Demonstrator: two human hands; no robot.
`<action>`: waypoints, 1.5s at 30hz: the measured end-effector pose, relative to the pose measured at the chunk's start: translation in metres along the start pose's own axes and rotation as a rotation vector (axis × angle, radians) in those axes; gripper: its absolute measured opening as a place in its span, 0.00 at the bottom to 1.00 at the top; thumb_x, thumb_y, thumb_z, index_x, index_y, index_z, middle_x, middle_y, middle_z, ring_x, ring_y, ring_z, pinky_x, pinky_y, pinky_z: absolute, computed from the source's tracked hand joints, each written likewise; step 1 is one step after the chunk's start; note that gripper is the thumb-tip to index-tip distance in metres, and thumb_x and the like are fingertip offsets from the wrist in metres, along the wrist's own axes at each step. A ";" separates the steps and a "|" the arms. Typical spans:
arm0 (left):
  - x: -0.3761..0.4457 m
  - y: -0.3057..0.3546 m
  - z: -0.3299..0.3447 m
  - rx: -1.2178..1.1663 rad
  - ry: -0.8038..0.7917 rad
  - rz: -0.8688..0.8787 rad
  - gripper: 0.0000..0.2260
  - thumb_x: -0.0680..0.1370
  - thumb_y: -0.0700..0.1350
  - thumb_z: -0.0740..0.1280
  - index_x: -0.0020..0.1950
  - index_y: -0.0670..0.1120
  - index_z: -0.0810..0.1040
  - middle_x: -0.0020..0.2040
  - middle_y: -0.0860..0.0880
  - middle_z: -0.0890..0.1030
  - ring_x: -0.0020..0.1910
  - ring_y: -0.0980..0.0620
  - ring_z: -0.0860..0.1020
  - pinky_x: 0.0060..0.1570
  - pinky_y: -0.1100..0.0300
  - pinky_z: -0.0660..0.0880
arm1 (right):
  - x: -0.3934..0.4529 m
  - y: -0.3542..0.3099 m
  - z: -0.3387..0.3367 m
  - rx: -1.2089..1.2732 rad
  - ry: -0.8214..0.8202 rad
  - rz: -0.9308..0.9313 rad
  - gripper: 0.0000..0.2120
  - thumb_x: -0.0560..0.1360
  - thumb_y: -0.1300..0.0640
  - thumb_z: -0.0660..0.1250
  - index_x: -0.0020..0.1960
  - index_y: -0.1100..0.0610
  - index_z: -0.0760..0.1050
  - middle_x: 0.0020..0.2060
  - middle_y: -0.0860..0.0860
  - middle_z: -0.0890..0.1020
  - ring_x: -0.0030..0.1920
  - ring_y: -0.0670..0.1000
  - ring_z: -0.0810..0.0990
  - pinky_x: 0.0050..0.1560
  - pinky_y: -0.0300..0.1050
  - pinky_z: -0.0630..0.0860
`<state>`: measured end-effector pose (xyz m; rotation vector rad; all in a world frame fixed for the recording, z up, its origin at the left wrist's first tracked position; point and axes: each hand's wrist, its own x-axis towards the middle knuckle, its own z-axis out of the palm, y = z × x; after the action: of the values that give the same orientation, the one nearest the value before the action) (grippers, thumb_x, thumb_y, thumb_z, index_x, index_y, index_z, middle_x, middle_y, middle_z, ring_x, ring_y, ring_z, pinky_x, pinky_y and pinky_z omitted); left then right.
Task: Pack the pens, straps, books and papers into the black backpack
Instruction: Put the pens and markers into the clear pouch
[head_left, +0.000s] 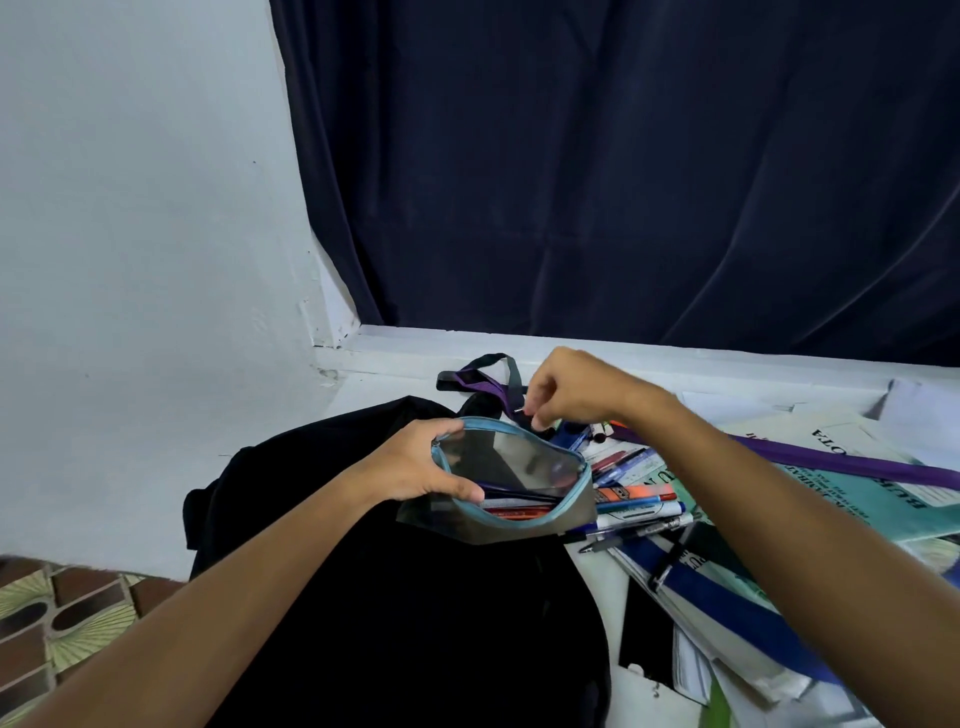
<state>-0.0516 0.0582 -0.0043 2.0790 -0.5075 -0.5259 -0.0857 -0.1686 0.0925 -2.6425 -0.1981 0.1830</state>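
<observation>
**Step in hand:** pens into the pouch, by the look of it. Your left hand grips the grey pencil pouch by its left end, fingers over the far blue zip edge and thumb under the near one, holding the mouth open above the black backpack. Your right hand hangs just past the pouch's far rim with fingertips drawn together. It seems to pinch something small and dark, but you cannot tell what, nor be sure anything is held at all.

**Next move, as a judgement:** whatever the right hand carries needs to drop cleanly through the zip opening. Keep the left grip firm so the mouth stays wide, then go back to the loose pens for more.

**Containers**
- Pencil pouch: unzipped. Several pens lie inside along the near edge, one red or orange, one pale, one dark.
- Black backpack: lies flat on the bench under the pouch. Whether any compartment is open cannot be seen, and nothing shows inside it.

**Not yet packed, right of the pouch**
- Loose pens and markers, in a heap touching the pouch's right side.
- Purple strap, laid across the books.
- Second strap, purple and grey, looped at the far edge.
- Books and papers, in an overlapping spread.
</observation>
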 end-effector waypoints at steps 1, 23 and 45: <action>0.000 -0.001 0.000 0.001 -0.001 0.002 0.59 0.47 0.64 0.83 0.74 0.47 0.68 0.68 0.52 0.75 0.67 0.53 0.74 0.70 0.50 0.69 | -0.001 0.006 -0.006 0.030 0.038 0.010 0.04 0.69 0.64 0.75 0.43 0.58 0.84 0.33 0.44 0.81 0.35 0.41 0.77 0.38 0.38 0.72; -0.014 0.021 0.006 -0.026 -0.031 0.084 0.34 0.50 0.54 0.79 0.55 0.60 0.72 0.44 0.73 0.80 0.47 0.69 0.80 0.46 0.75 0.73 | -0.026 0.120 0.052 -0.132 -0.363 0.140 0.09 0.67 0.62 0.78 0.37 0.53 0.80 0.35 0.46 0.82 0.38 0.43 0.78 0.43 0.42 0.74; -0.014 0.013 0.004 -0.061 -0.011 0.027 0.60 0.45 0.61 0.83 0.74 0.45 0.67 0.68 0.53 0.73 0.59 0.54 0.79 0.55 0.67 0.77 | -0.044 0.146 -0.001 -0.150 -0.182 0.126 0.09 0.71 0.60 0.74 0.34 0.51 0.79 0.38 0.46 0.82 0.42 0.46 0.80 0.50 0.49 0.76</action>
<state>-0.0672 0.0568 0.0073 2.0093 -0.5187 -0.5315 -0.1128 -0.3039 0.0286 -2.7886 -0.1085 0.4686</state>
